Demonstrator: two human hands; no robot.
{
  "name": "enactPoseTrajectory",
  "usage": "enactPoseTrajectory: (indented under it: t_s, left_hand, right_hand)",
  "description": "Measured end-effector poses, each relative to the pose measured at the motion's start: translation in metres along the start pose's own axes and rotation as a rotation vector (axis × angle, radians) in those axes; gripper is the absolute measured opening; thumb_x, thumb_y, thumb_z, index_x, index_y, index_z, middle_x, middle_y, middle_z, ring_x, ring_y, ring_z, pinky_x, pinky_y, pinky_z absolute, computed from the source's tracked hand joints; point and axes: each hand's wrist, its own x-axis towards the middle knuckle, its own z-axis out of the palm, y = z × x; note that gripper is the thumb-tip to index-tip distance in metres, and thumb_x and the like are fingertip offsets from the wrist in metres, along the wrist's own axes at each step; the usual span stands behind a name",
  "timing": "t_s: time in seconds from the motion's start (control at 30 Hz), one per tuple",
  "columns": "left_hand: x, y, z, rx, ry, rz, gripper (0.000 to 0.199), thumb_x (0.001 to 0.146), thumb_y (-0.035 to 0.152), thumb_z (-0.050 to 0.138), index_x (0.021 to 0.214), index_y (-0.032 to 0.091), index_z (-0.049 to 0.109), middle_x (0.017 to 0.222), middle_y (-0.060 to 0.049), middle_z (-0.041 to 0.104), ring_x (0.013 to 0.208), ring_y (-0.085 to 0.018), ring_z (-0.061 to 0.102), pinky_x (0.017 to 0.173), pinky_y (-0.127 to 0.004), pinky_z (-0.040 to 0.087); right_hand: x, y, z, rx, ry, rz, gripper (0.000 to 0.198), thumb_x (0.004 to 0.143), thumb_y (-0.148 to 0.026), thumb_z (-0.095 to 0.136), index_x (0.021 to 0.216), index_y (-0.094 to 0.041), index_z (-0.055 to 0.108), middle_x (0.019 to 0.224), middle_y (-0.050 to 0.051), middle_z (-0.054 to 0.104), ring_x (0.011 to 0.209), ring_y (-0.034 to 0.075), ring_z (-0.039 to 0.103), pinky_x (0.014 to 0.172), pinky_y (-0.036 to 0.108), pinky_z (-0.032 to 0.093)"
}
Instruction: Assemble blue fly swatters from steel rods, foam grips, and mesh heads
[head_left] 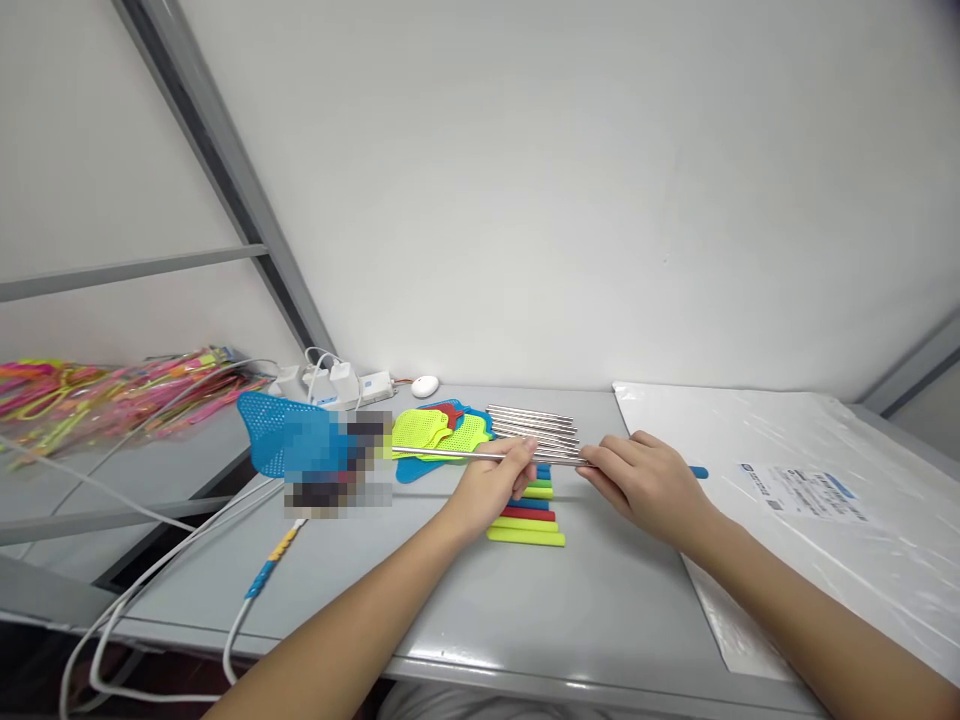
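A fly swatter with a blue mesh head (262,435), a thin metal rod and a blue handle end (699,472) lies level across both hands. My left hand (499,480) is closed round the metal rod near its middle. Further right, my right hand (637,485) is wrapped over the handle, whose tip sticks out past the knuckles. Just behind the hands are a row of loose metal rods (532,415) and a pile of yellow-green, blue and red swatter heads (424,430). In front of my left hand lie several coloured handle sleeves (525,537), partly hidden by it.
A white plastic mailing bag (795,560) with a label covers the table's right side. At the back left stand a power strip with plugs (337,385) and a white round device (425,386). White cables (172,555) trail over the left edge. Bagged colourful items (127,395) lie far left.
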Motion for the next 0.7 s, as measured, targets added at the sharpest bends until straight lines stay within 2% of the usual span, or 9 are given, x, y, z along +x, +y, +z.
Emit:
enactPoseTrajectory:
  t_s: [0.2, 0.4, 0.57, 0.7]
  left_hand:
    - [-0.001, 0.006, -0.007, 0.067, -0.044, -0.002, 0.052, 0.090, 0.056, 0.046, 0.055, 0.019, 0.051, 0.049, 0.003, 0.040, 0.049, -0.011, 0.037, 0.051, -0.025, 0.030]
    - [-0.005, 0.006, 0.003, 0.092, -0.251, -0.062, 0.046, 0.092, 0.050, 0.043, 0.060, 0.019, 0.055, 0.051, 0.002, 0.042, 0.050, -0.012, 0.037, 0.052, -0.027, 0.031]
    - [-0.005, 0.007, 0.007, 0.047, -0.170, -0.046, 0.047, 0.092, 0.039, 0.041, 0.049, 0.020, 0.041, 0.049, 0.001, 0.039, 0.052, -0.013, 0.035, 0.054, -0.029, 0.029]
    - [-0.004, 0.008, 0.005, 0.025, -0.152, -0.032, 0.047, 0.092, 0.039, 0.040, 0.048, 0.021, 0.034, 0.049, 0.001, 0.035, 0.052, -0.014, 0.032, 0.054, -0.029, 0.028]
  right_hand:
    - [0.004, -0.007, 0.002, 0.014, 0.039, -0.001, 0.023, 0.099, -0.027, 0.045, 0.083, -0.018, 0.059, 0.065, -0.001, 0.058, 0.056, 0.012, 0.045, 0.060, 0.029, 0.027]
    - [0.003, -0.015, 0.007, 0.028, 0.028, -0.047, 0.022, 0.098, -0.026, 0.047, 0.082, -0.018, 0.059, 0.066, 0.000, 0.058, 0.060, 0.013, 0.046, 0.064, 0.030, 0.027]
    - [0.006, -0.019, 0.004, 0.029, 0.016, -0.035, 0.026, 0.099, -0.025, 0.044, 0.079, -0.018, 0.058, 0.064, -0.001, 0.054, 0.058, 0.012, 0.043, 0.065, 0.030, 0.026]
    - [0.011, -0.020, -0.001, 0.029, 0.021, -0.015, 0.028, 0.100, -0.026, 0.042, 0.078, -0.018, 0.058, 0.061, -0.002, 0.052, 0.057, 0.012, 0.042, 0.066, 0.031, 0.024]
